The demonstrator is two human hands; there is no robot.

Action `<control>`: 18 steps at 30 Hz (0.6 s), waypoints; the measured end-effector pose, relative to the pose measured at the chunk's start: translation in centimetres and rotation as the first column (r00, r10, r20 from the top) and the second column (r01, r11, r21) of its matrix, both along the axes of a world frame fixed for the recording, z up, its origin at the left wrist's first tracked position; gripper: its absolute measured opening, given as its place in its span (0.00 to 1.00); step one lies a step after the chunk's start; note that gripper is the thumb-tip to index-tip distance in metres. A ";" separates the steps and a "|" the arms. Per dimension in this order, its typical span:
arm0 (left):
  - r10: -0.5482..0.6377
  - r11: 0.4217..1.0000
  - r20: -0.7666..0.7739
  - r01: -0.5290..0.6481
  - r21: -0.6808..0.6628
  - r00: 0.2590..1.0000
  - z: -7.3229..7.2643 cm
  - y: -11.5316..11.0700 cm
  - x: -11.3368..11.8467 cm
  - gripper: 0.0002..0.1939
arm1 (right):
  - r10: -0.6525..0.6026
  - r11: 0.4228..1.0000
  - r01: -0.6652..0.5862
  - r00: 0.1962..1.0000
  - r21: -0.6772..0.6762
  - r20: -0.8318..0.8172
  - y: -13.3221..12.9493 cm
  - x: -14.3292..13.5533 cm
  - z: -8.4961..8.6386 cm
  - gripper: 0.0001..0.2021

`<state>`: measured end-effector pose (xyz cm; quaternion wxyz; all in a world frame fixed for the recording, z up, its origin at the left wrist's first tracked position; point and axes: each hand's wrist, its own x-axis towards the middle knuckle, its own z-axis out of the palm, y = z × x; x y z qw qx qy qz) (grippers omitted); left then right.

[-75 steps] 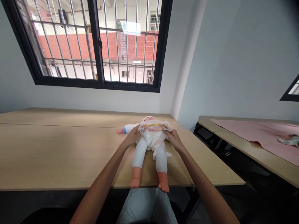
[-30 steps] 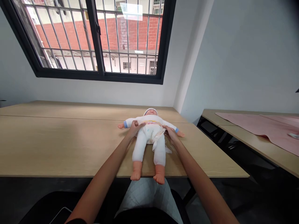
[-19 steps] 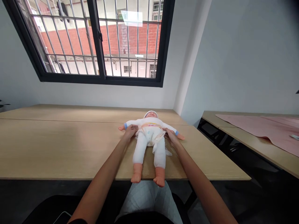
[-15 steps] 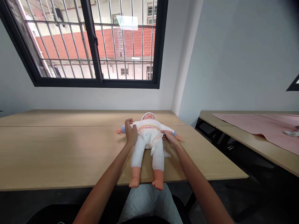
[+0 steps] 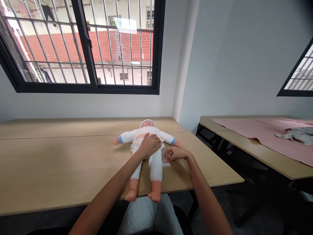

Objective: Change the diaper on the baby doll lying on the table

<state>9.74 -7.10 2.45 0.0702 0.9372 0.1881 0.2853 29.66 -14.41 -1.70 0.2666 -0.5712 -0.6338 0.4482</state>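
Note:
A baby doll (image 5: 156, 169) in white clothes and a white cap lies on its back on the wooden table (image 5: 73, 169), its feet at the front edge. A white diaper (image 5: 136, 143) is around its hips. My left hand (image 5: 149, 145) lies across the doll's belly at the top of the diaper, fingers extended. Beside the doll's hip on the right, my right hand (image 5: 174, 154) has its fingers curled near a thin white flap (image 5: 166, 163) on the table; what they hold is hidden.
To the right, a second table (image 5: 276, 166) bears a pink cloth (image 5: 249, 129) with a crumpled pale cloth (image 5: 297, 135) on it. A barred window (image 5: 124, 89) is in the wall behind the first table.
My left hand has moved from the doll's side onto its belly. My right hand has gone lower, beside the hip, with fingers curled. The view has turned slightly right.

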 end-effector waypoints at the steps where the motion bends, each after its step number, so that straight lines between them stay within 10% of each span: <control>1: 0.008 1.000 -0.011 -0.008 0.017 1.000 -0.2 0.1 -0.1 0.11 | 0.062 0.998 -0.062 0.998 -0.014 0.031 -0.1 -0.2 0.1 0.19; 11: 0.092 0.992 -0.020 -0.090 0.092 0.996 -0.7 0.3 -1.1 0.13 | -0.005 0.966 -0.024 0.993 0.256 0.114 1.2 -0.7 -0.3 0.12; 18: 0.054 0.986 -0.043 -0.046 0.162 0.998 -0.5 -0.1 -1.5 0.12 | -0.393 0.762 0.209 0.901 0.613 0.182 2.5 -1.7 -1.7 0.06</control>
